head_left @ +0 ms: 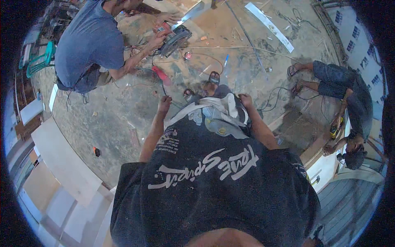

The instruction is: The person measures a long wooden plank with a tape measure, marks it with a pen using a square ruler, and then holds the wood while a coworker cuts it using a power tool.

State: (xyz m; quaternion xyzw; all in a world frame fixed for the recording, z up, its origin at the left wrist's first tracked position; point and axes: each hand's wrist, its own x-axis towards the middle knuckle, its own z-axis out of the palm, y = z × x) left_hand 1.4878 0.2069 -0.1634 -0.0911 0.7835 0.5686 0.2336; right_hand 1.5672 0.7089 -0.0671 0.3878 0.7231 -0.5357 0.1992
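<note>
My left hand [165,103] hangs beside my left thigh with its fingers curled closed. A dark cord [163,87] runs by it on the floor; I cannot tell whether the fingers touch it. My right hand [245,100] is also closed, by my right hip next to the pale printed cloth [224,110] over my lap. What either hand holds, if anything, is hidden. In front on the left, a co-worker in a blue-grey shirt [88,41] bends over a red and black power saw [175,40]. A red sandal-like piece [161,75] lies near my left hand.
At right, another person [358,103] crouches holding a yellow tool [335,126]. A long white strip [269,26], a tape measure [188,55] and a blue pen-like stick [226,60] lie ahead on the floor. Cords cross it. Large panels [66,160] lie at left.
</note>
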